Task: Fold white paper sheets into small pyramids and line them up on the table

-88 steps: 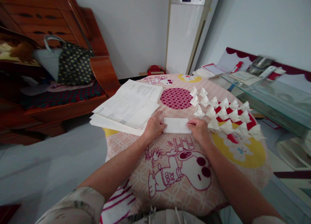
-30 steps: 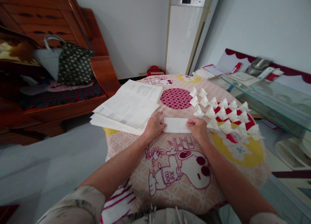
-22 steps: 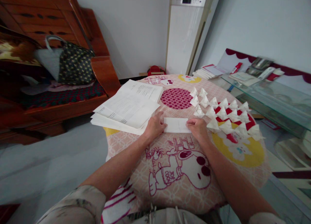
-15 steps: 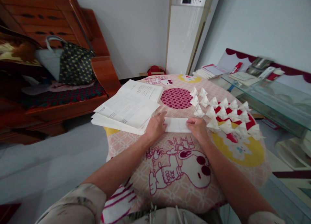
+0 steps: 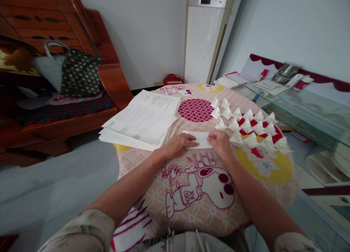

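Left hand [image 5: 180,144] first: it lies over the left part of a folded paper [image 5: 202,139], its fingers stretched out and resting on the sheet rather than gripping it. Right hand [image 5: 219,142] has its thumb and fingertips pinched together on the paper's right end. The paper lies flat on the desk [image 5: 210,221], between the two hands.

Going across from the left, a bench [image 5: 116,84] stands beyond the desk's left side. A stack of sheets [image 5: 142,117] overhangs that edge, its right corner near the left hand. Between the stack and the folded shapes [image 5: 247,125], an open stretch of cloth runs from the paper towards the far rim. More room shows on the near side, between the forearms. The shapes stand in rows just beyond the right hand, the outermost close to the right rim. Past it is a glass shelf [image 5: 303,111].
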A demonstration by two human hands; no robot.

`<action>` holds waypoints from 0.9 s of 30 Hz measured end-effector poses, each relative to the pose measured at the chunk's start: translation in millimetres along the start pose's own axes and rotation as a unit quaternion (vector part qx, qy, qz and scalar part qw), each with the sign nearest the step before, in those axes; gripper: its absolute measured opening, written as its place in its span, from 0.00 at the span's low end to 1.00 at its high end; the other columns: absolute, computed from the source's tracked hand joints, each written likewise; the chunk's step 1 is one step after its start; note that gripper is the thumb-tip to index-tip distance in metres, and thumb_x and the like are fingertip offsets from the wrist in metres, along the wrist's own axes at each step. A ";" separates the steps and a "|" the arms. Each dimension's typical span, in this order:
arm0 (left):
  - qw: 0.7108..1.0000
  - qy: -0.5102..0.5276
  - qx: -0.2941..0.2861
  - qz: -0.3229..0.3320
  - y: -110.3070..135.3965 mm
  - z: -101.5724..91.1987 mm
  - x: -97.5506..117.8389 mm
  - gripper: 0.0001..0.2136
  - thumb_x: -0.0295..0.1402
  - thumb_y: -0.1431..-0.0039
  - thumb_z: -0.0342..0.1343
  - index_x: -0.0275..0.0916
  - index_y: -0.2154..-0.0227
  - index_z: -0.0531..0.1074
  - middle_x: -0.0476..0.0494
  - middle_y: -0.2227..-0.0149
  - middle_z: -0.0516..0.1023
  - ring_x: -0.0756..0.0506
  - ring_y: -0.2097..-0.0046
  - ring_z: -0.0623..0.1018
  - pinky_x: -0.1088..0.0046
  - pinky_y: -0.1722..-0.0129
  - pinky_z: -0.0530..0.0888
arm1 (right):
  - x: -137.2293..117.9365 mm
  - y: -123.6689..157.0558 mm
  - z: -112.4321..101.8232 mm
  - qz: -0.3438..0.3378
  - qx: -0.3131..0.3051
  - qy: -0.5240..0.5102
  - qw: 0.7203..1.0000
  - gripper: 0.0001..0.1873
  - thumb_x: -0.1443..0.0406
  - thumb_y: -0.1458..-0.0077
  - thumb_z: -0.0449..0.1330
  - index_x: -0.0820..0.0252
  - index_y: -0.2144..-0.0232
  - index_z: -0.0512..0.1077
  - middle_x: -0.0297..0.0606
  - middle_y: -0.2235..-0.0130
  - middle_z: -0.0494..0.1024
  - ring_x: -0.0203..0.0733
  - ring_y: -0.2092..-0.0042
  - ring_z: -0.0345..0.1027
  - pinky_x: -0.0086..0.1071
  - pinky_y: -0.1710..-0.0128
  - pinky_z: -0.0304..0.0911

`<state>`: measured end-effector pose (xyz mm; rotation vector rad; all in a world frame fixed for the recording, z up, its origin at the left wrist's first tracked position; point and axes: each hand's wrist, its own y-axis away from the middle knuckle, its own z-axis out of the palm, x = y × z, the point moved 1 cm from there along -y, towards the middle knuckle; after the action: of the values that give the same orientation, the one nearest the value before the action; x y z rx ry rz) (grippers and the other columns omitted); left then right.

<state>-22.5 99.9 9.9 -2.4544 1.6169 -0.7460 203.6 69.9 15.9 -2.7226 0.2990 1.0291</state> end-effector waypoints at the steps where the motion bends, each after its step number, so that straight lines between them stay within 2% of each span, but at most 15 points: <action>1: 1.000 -0.011 -0.007 0.006 1.5 0.8 0.9 0.23 0.18 0.39 0.49 0.42 0.46 0.76 0.36 0.45 0.77 0.43 0.46 0.77 0.62 0.46 0.74 | 1.1 -0.3 -0.9 0.002 0.000 0.002 1.000 0.06 0.69 0.55 0.64 0.60 0.71 0.80 0.38 0.70 0.81 0.41 0.67 0.74 0.31 0.64 0.67; 5: 0.998 -0.058 -0.025 0.017 4.5 4.2 3.5 0.22 0.20 0.38 0.52 0.44 0.43 0.74 0.34 0.42 0.75 0.40 0.45 0.76 0.58 0.45 0.73 | 3.7 -1.4 -8.0 0.003 0.007 -0.002 1.000 0.06 0.69 0.55 0.63 0.62 0.72 0.80 0.38 0.73 0.80 0.42 0.68 0.73 0.31 0.66 0.67; 8: 0.996 -0.086 -0.034 0.020 4.5 4.9 5.6 0.21 0.22 0.36 0.53 0.44 0.43 0.74 0.33 0.41 0.74 0.40 0.45 0.76 0.58 0.45 0.72 | -2.5 1.8 -11.8 -0.030 0.043 -0.072 0.996 0.10 0.67 0.52 0.60 0.64 0.68 0.80 0.39 0.71 0.81 0.41 0.70 0.73 0.31 0.70 0.67; 10: 0.994 -0.097 -0.041 0.023 4.2 4.2 6.9 0.22 0.22 0.36 0.53 0.45 0.42 0.73 0.34 0.41 0.74 0.40 0.46 0.76 0.59 0.45 0.73 | -10.6 6.4 -9.7 -0.055 0.014 -0.141 0.988 0.12 0.65 0.50 0.59 0.63 0.65 0.79 0.38 0.70 0.81 0.39 0.74 0.71 0.29 0.74 0.65; 12: 0.993 -0.105 -0.048 0.028 4.0 3.3 7.4 0.22 0.23 0.36 0.53 0.46 0.42 0.73 0.35 0.40 0.74 0.41 0.46 0.77 0.60 0.46 0.73 | -18.4 11.0 -4.7 -0.073 -0.066 -0.158 0.982 0.09 0.67 0.50 0.59 0.63 0.68 0.79 0.36 0.73 0.79 0.36 0.77 0.69 0.28 0.76 0.63; 14: 0.993 -0.101 -0.048 0.029 4.1 2.5 6.8 0.21 0.22 0.37 0.54 0.47 0.44 0.75 0.37 0.41 0.74 0.42 0.47 0.77 0.61 0.45 0.73 | -22.2 13.8 -0.6 -0.073 -0.127 -0.123 0.982 0.07 0.70 0.52 0.59 0.62 0.73 0.77 0.34 0.77 0.76 0.35 0.78 0.67 0.27 0.77 0.60; 16: 0.995 -0.083 -0.043 0.033 4.5 1.5 5.6 0.20 0.21 0.38 0.54 0.46 0.47 0.77 0.37 0.42 0.75 0.42 0.46 0.77 0.61 0.44 0.73 | -21.7 14.1 0.5 -0.062 -0.149 -0.080 0.984 0.07 0.73 0.53 0.58 0.62 0.76 0.76 0.33 0.79 0.75 0.35 0.77 0.67 0.26 0.76 0.59; 20: 0.998 -0.038 -0.037 0.041 5.8 -1.8 5.2 0.19 0.20 0.38 0.53 0.44 0.50 0.79 0.36 0.43 0.76 0.42 0.43 0.77 0.61 0.43 0.74 | -20.0 14.8 -1.3 -0.060 -0.159 -0.034 0.985 0.06 0.73 0.54 0.60 0.61 0.76 0.77 0.33 0.78 0.76 0.35 0.76 0.67 0.27 0.75 0.58; 27: 1.000 -0.005 -0.017 0.024 7.6 -6.7 9.0 0.19 0.20 0.38 0.53 0.46 0.51 0.80 0.39 0.44 0.77 0.43 0.43 0.77 0.62 0.42 0.75 | -34.6 24.5 4.5 -0.077 -0.143 0.061 0.985 0.05 0.71 0.54 0.62 0.60 0.77 0.77 0.36 0.76 0.78 0.36 0.74 0.67 0.28 0.74 0.56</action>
<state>-29.0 89.8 16.2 -2.4298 1.6913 -0.7031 168.9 51.6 32.6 -3.0121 -0.0441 0.9282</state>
